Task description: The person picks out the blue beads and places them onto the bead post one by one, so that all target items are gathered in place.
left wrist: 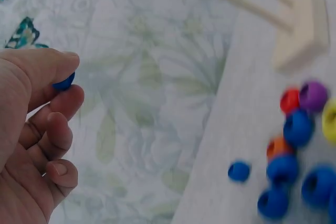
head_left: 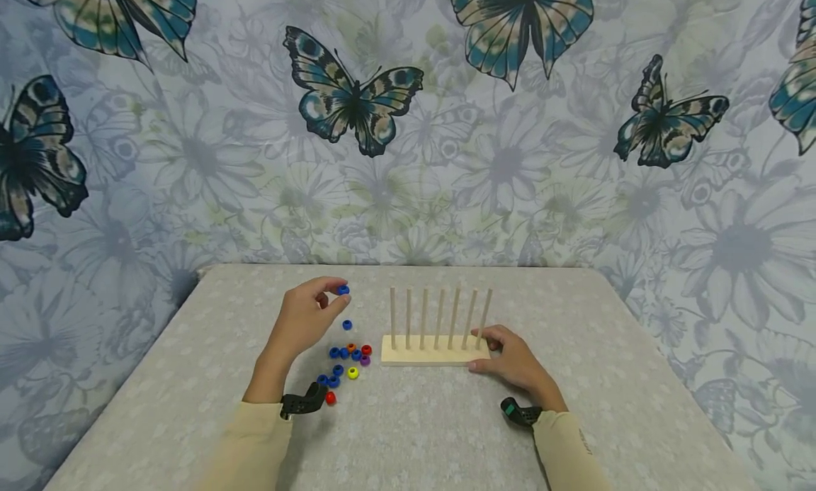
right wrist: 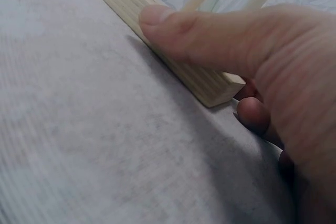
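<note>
Between thumb and fingertip, my left hand (head_left: 309, 317) pinches a blue bead (head_left: 343, 290), raised above the table to the left of the peg rack. The same bead (left wrist: 64, 82) is partly covered by the fingers in the left wrist view. My right hand (head_left: 513, 360) grips the right end of the wooden peg rack (head_left: 435, 358), thumb along its front side (right wrist: 194, 72) and fingers behind. Several upright pegs (head_left: 440, 317) stand in a row on its base, with no beads on them. A lone blue bead (head_left: 347, 324) lies below the left hand.
Loose beads lie left of the rack: several blue ones (head_left: 334, 352), an orange (head_left: 351, 347), a purple (head_left: 365, 360), a yellow (head_left: 353, 372), and red ones (head_left: 331, 397). A pale patterned cloth (head_left: 421, 434) covers the table. Behind it hangs a butterfly-printed backdrop (head_left: 382, 207).
</note>
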`<state>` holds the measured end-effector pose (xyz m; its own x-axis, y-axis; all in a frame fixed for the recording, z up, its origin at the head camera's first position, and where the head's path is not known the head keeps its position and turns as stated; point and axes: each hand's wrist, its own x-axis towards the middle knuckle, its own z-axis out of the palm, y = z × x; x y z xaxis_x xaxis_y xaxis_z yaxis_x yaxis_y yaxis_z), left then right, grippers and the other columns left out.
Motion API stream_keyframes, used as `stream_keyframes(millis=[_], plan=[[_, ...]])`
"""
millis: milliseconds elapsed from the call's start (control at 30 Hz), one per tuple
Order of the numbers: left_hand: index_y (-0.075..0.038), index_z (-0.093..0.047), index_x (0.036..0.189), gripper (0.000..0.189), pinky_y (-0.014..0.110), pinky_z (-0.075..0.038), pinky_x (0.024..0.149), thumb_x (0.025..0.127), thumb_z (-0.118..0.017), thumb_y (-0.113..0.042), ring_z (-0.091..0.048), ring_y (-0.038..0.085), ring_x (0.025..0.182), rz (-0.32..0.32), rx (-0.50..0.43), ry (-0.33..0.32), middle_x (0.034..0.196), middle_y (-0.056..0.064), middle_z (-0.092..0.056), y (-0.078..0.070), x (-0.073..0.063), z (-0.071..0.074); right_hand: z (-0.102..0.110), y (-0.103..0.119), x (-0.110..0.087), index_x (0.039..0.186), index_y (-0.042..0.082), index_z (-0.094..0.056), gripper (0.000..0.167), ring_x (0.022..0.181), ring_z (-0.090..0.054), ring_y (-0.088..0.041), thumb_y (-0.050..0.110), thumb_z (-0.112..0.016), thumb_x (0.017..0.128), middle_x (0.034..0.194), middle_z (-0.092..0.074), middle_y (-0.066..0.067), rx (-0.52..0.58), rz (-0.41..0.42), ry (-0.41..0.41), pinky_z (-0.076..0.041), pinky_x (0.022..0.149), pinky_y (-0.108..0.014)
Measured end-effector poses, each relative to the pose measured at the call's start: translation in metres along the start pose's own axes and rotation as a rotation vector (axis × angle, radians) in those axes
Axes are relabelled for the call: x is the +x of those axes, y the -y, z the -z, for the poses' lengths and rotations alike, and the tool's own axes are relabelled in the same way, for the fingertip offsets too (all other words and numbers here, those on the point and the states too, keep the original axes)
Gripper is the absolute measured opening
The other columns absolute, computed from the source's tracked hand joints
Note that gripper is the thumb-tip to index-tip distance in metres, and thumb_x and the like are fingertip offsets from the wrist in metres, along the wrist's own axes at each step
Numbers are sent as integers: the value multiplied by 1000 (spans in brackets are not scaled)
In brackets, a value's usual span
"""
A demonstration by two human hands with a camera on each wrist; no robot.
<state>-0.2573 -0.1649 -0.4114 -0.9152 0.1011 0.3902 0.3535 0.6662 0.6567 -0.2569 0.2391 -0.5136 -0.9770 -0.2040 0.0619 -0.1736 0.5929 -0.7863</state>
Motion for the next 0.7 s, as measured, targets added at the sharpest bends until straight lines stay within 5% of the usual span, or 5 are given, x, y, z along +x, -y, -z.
stream_keyframes(millis=[333, 700], plan=[[-24, -70, 123, 30, 27, -44, 55, 95, -70, -33, -55, 13, 74, -85, -155, -84, 106, -6, -69, -41, 8, -30, 2, 3, -1, 128, 26, -67, 65, 97, -51, -17, 38, -92, 69, 116, -63, 4, 1, -2, 1, -43, 88, -32], [-22, -71, 118, 27, 25, -44, 57, 94, -72, -33, -55, 11, 72, -152, -205, -135, 104, -6, -71, -53, 11, -38, 0, -3, 2, 127, 29, -66, 64, 98, -51, -16, 39, -92, 70, 117, -63, 5, 8, 6, 2, -43, 88, -32]])
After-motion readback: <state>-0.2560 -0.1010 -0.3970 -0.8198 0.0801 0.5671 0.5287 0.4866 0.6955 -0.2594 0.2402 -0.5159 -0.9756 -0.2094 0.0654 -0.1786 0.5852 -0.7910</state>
